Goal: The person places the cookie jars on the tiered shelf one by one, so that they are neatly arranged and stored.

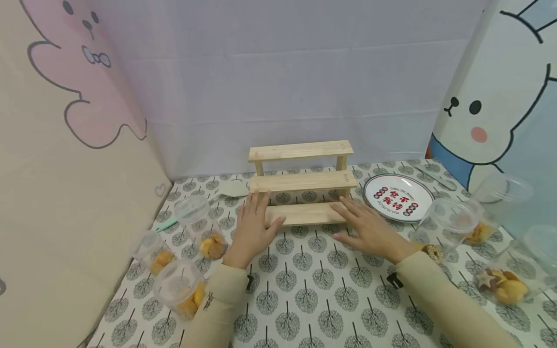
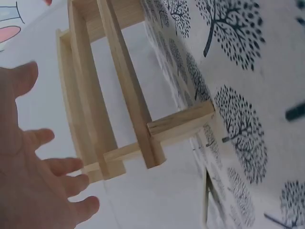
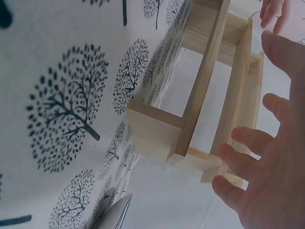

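A three-tier wooden rack [image 1: 303, 181] of pale slats stands on the patterned tablecloth, near the back. My left hand [image 1: 251, 231] is at its left end, fingers spread and overlapping the lower tiers in the head view. At the opposite end, my right hand [image 1: 370, 228] has its fingers extended toward the lowest slat. Palm and spread fingers of the left hand [image 2: 43, 176] face the rack [image 2: 126, 71] in the left wrist view. The right wrist view likewise has the right hand [image 3: 271, 157] with fingers apart beside the rack [image 3: 205, 86]. Neither hand holds anything.
Clear jars of snacks stand to the left, including a round one [image 1: 179, 286]; more, such as a tilted-looking jar [image 1: 506, 270], stand right. A white plate [image 1: 419, 193] with red lettering and a spoon [image 1: 441, 180] lie back right. A green-handled spatula [image 1: 232, 188] lies back left.
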Motion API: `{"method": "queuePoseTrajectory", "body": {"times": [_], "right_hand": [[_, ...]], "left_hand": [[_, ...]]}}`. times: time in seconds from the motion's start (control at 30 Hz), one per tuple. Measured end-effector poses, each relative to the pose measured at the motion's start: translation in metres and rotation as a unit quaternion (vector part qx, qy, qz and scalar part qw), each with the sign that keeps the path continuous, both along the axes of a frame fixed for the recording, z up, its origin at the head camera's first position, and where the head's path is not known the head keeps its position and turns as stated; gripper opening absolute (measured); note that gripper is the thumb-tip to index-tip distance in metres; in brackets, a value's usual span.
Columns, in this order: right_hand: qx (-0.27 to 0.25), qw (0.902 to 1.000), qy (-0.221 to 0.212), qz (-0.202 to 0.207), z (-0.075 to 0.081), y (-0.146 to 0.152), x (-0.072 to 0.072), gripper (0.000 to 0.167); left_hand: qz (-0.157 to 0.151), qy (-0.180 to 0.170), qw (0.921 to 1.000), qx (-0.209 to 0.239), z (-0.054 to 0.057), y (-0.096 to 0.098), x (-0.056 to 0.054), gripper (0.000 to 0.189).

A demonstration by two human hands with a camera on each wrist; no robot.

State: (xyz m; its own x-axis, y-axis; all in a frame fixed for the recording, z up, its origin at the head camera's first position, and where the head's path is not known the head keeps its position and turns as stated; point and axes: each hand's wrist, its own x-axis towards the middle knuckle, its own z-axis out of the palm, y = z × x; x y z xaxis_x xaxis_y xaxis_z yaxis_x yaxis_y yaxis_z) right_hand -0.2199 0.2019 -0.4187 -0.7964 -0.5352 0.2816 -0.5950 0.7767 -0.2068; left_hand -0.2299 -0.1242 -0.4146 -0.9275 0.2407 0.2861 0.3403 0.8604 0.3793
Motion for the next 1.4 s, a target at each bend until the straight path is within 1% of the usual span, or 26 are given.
{"method": "queuePoseTrajectory", "body": {"times": [0.07, 0.2, 0.3, 0.4, 0.57, 0.63, 0.7, 0.77, 0.87, 0.97, 1.07, 1.2, 1.3, 1.4], "right_hand": [[-0.007, 1.0, 0.005, 0.001, 0.001, 0.003, 0.004, 0.078], [-0.031, 0.9992, 0.022, -0.007, 0.006, 0.01, 0.014, 0.076], [-0.056, 0.997, 0.051, -0.014, 0.014, 0.016, 0.025, 0.077], [-0.071, 0.9938, 0.084, -0.017, 0.026, 0.02, 0.036, 0.077], [-0.081, 0.9896, 0.116, -0.026, 0.053, 0.026, 0.052, 0.079], [-0.085, 0.9868, 0.135, -0.029, 0.062, 0.033, 0.057, 0.076], [-0.083, 0.9818, 0.167, -0.036, 0.069, 0.041, 0.06, 0.073], [-0.086, 0.9758, 0.195, -0.048, 0.073, 0.05, 0.061, 0.077], [-0.086, 0.9699, 0.21, -0.089, 0.076, 0.065, 0.064, 0.084], [-0.089, 0.9671, 0.204, -0.123, 0.077, 0.08, 0.066, 0.086], [-0.09, 0.9661, 0.19, -0.15, 0.079, 0.092, 0.07, 0.083], [-0.094, 0.9659, 0.153, -0.186, 0.078, 0.106, 0.078, 0.086], [-0.093, 0.9636, 0.131, -0.214, 0.077, 0.115, 0.082, 0.089], [-0.1, 0.9609, 0.098, -0.239, 0.074, 0.122, 0.088, 0.091]], "left_hand": [[0.017, 0.008, 0.9996, 0.019, -0.001, 0.002, -0.005, 0.08], [0.059, 0.015, 0.9976, 0.032, -0.002, 0.002, -0.017, 0.079], [0.073, 0.009, 0.9962, 0.047, 0.0, 0.002, -0.027, 0.082], [0.083, 0.0, 0.9944, 0.066, 0.002, -0.001, -0.038, 0.088], [0.11, -0.021, 0.9918, 0.062, 0.001, -0.012, -0.05, 0.099], [0.112, -0.027, 0.9916, 0.059, 0.0, -0.016, -0.054, 0.103], [0.108, -0.034, 0.9915, 0.064, 0.0, -0.018, -0.056, 0.105], [0.107, -0.038, 0.9909, 0.072, -0.001, -0.019, -0.058, 0.107], [0.101, -0.044, 0.9901, 0.087, -0.003, -0.02, -0.061, 0.108], [0.096, -0.044, 0.9895, 0.099, -0.007, -0.02, -0.065, 0.107], [0.094, -0.045, 0.9882, 0.112, -0.012, -0.018, -0.068, 0.107], [0.099, -0.05, 0.9852, 0.13, -0.017, -0.016, -0.071, 0.106], [0.103, -0.052, 0.9833, 0.14, -0.018, -0.014, -0.074, 0.105], [0.104, -0.053, 0.9821, 0.148, -0.018, -0.012, -0.076, 0.102]]}}
